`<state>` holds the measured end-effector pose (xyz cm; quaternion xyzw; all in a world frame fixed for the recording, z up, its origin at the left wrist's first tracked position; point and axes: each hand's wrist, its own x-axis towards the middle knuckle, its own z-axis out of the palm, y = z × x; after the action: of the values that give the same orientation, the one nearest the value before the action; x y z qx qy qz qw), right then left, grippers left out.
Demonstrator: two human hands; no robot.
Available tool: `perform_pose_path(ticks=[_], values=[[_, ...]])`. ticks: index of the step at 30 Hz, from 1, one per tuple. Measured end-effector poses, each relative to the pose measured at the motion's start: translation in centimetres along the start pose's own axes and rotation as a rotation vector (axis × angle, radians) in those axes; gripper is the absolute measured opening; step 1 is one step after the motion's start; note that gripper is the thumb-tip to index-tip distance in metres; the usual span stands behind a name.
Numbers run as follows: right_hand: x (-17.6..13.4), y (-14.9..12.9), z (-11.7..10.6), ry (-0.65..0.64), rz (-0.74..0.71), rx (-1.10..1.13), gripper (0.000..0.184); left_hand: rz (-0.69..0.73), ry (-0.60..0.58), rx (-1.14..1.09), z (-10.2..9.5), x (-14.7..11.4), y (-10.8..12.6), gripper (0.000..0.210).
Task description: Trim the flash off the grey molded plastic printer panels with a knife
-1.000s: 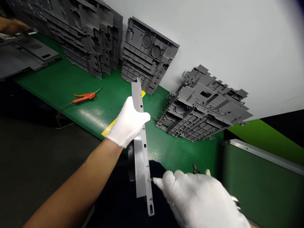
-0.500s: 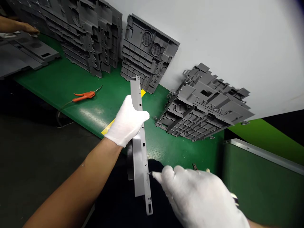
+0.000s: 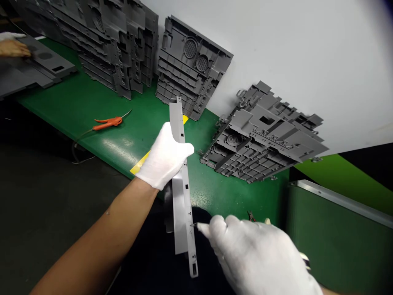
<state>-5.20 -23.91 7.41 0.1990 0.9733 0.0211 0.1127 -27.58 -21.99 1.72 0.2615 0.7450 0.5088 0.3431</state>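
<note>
My left hand (image 3: 167,157), in a white glove, is closed round a long grey plastic panel (image 3: 181,217) held nearly edge-on, its thumb lying across the narrow edge. That edge has small square holes and a slot at its lower end. My right hand (image 3: 254,250), also white-gloved, is closed on a small pointed blade (image 3: 194,224). The blade's dark tip meets or nearly meets the panel's narrow edge, where faint marks show. Its handle is hidden inside my glove.
An orange air blow gun (image 3: 108,123) with a hose lies on the green bench (image 3: 147,131). Ribbed grey panels (image 3: 193,69) lean on the wall; more (image 3: 264,135) stand right. Small pliers (image 3: 251,215) lie near my right hand. A co-worker's hand (image 3: 15,48) touches another panel.
The co-worker's bare hand has drawn back left and down onto their panel, and a white-gloved hand shows beside it. My hands, the panel and the blade have barely shifted.
</note>
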Motion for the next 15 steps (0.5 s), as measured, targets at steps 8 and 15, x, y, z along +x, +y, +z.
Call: perform_pose_path(ticks=[8,15], values=[[-0.38,0.04,-0.20,0.007,-0.045,-0.030,0.024,0.023,-0.002,0.004,0.06,-0.04,-0.07,0.034],[-0.33,0.20,-0.10,0.011,-0.058,-0.025,0.028,0.011,-0.002,0.002,0.02,0.04,0.20,0.036]])
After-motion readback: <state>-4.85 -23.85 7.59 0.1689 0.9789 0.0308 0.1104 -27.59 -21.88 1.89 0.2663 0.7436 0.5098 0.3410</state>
